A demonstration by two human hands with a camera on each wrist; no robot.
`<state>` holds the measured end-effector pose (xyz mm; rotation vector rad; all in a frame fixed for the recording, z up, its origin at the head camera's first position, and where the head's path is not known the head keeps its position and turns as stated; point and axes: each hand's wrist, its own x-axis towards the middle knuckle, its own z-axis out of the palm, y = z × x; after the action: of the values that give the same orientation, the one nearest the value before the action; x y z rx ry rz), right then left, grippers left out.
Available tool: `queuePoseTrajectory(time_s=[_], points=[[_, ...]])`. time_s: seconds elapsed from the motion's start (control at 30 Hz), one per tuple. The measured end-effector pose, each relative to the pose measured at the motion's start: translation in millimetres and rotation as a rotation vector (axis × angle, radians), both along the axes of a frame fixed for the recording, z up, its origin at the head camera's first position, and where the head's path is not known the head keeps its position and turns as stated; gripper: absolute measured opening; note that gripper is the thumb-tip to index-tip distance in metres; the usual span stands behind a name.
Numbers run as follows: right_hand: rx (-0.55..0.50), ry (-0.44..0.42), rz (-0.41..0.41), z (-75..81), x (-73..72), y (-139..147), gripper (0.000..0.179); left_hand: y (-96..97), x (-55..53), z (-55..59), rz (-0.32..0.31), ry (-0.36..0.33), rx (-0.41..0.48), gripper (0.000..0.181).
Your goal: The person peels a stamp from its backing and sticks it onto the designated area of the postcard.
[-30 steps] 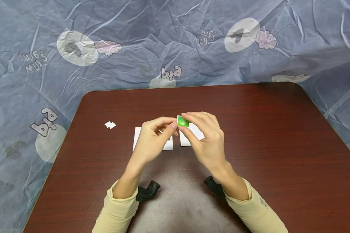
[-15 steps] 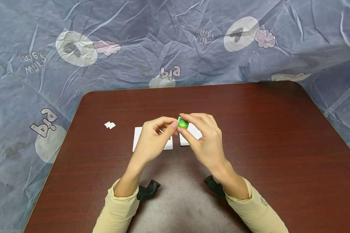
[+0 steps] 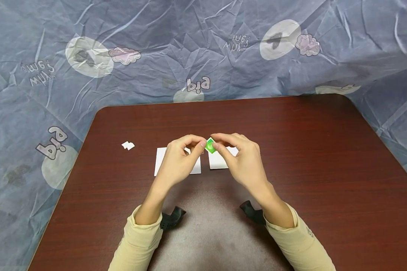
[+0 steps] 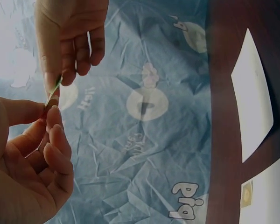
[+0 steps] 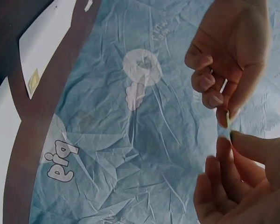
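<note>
A small green square sticker [image 3: 210, 145] with a pale border is held up above the table between both hands. My left hand [image 3: 177, 162] pinches its left corner with thumb and index finger. The right hand [image 3: 248, 162] pinches its right side, thumb across the front. Edge-on, the sticker looks thin in both wrist views. Beneath the hands lie two white cards, a left card [image 3: 160, 161] and a right card [image 3: 218, 162], each partly covered by a hand. The left one bears a small yellowish square [image 4: 247, 194] near a corner.
Small white paper scraps [image 3: 128, 145] lie on the brown table [image 3: 308, 158], left of the cards. A wrinkled blue cloth [image 3: 203, 45] with printed shapes hangs behind the table. Black wrist devices [image 3: 173, 218] show at both sleeves.
The sticker has turned from squared-up to a diamond tilt. The right thumb has moved over its front, and the right fingers have shifted their hold. My left hand stays nearly still.
</note>
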<state>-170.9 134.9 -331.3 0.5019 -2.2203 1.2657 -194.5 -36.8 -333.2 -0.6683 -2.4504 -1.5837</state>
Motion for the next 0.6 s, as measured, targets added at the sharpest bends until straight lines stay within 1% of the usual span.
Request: queuePoseTrajectory(time_s=[0.13, 0.23, 0.3, 0.43, 0.6], points=[[-0.043, -0.103, 0.019, 1.6, -1.7, 4.6, 0.02, 2.5, -1.5, -2.7, -0.003, 0.024, 0.009, 0.012], [-0.03, -0.177, -0.002, 2.8, -3.2, 9.3, 0.015, 6.4, -3.1, -5.6, -0.014, 0.054, 0.032, 0.012], [-0.024, -0.208, -0.021, 3.6, -4.4, 12.8, 0.011, 9.9, -4.3, -7.8, -0.022, 0.075, 0.052, 0.012], [-0.035, -0.228, -0.049, 5.1, -6.7, 19.3, 0.007, 17.8, -6.1, -11.6, -0.033, 0.104, 0.086, 0.012], [-0.053, -0.213, -0.075, 5.9, -10.2, 25.5, 0.007, 26.5, -7.4, -16.8, -0.041, 0.116, 0.127, 0.016]])
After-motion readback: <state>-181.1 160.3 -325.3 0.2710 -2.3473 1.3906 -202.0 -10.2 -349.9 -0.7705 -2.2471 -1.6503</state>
